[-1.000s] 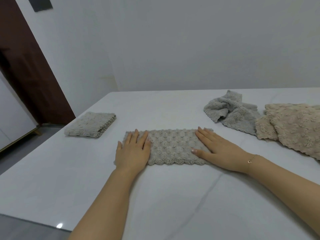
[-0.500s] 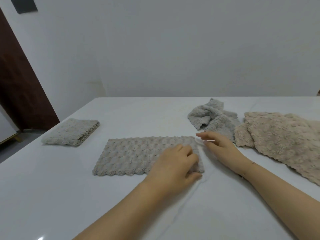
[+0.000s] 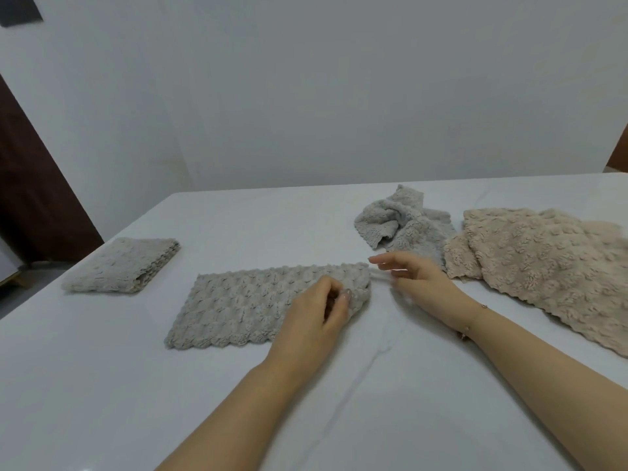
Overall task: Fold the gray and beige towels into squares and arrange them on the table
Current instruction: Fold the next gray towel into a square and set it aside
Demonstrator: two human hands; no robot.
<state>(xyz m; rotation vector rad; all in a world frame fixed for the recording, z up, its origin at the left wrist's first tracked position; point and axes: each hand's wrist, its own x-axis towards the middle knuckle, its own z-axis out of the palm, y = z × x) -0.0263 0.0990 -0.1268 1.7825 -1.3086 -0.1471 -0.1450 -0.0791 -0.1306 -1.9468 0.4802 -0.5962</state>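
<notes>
Head view, nearest first: I see two bare forearms reaching across the white table point(image 3: 102, 385), which has faint grey veining. My read of the left hand point(image 3: 314, 316) is that its fingers curl over and pinch the near right corner of the half-folded gray towel point(image 3: 251, 300), a long strip lying flat in the middle of the table. The right hand point(image 3: 413, 277) sits just past that towel's right end, fingers loosely spread and pointing left; it is blurred, so I cannot tell for certain whether the fingertips touch the far corner, though they seem to hold nothing. A thin bracelet point(image 3: 470, 326) circles the right wrist.

To the left, apart from the strip, a folded gray towel point(image 3: 124, 265) rests as a neat square near the table's left edge. Farther right, a crumpled gray towel point(image 3: 404, 220) lies in a heap, touching the beige towel point(image 3: 543, 266) that spreads loose toward the right edge, one layer overlapping another.

Beyond the table stands a plain pale wall point(image 3: 306, 96), with a dark brown door point(image 3: 30, 181) at the left. I find no writing, label or brand anywhere.
</notes>
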